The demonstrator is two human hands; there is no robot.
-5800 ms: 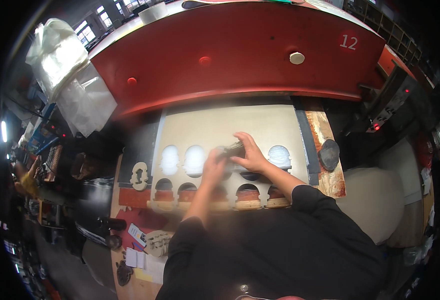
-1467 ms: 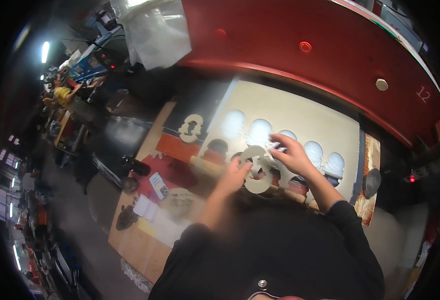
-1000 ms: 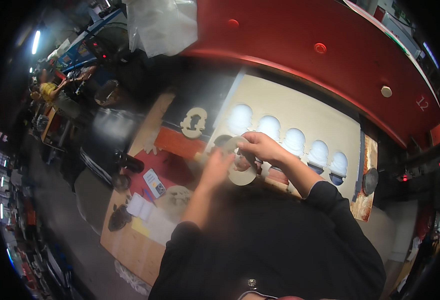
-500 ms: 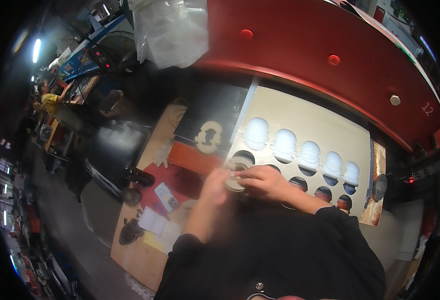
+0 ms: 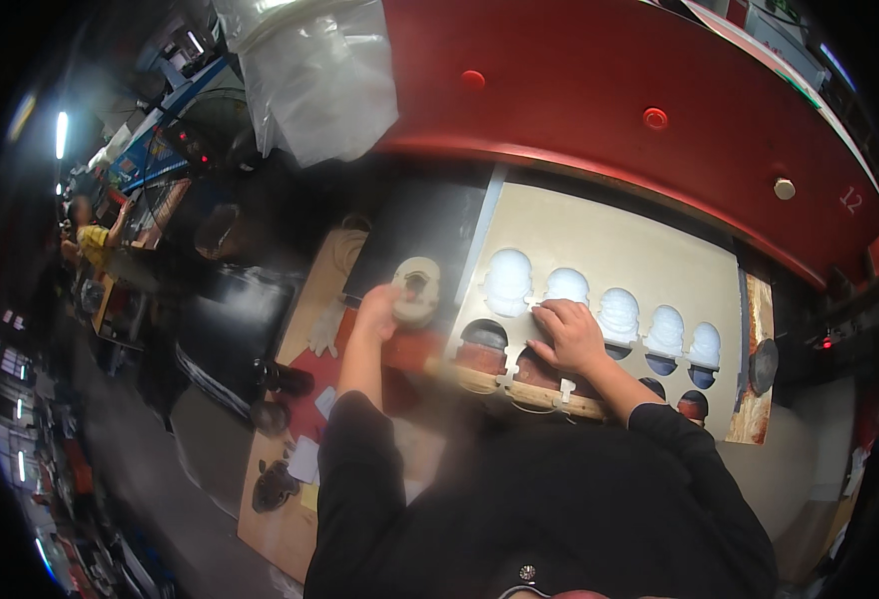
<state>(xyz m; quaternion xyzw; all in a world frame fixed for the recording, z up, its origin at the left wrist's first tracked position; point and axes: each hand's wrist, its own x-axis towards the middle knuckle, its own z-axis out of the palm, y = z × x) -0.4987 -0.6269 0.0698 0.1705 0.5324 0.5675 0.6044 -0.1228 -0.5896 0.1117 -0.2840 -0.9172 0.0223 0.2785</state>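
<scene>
My left hand, slightly smeared by motion, grips the near left edge of a cream oval piece with a cut-out middle, lying over the black surface. To the right, my right hand rests on a cream sheet with two rows of rounded cut-outs. Its fingers are bent over the second cut-out of the far row, thumb apart, and I see nothing in them. Pale white shapes show in the far row; dark and reddish-brown gaps show in the near row.
A red machine beam crosses above the sheet, with a clear plastic bag hanging at its left. A wooden table with a glove and papers stands at the left. Farther left, a person in yellow works.
My hands were together over a cream cut-out piece at the sheet's near left corner. The left has moved left and away to the black surface; the right has moved right over the far row.
</scene>
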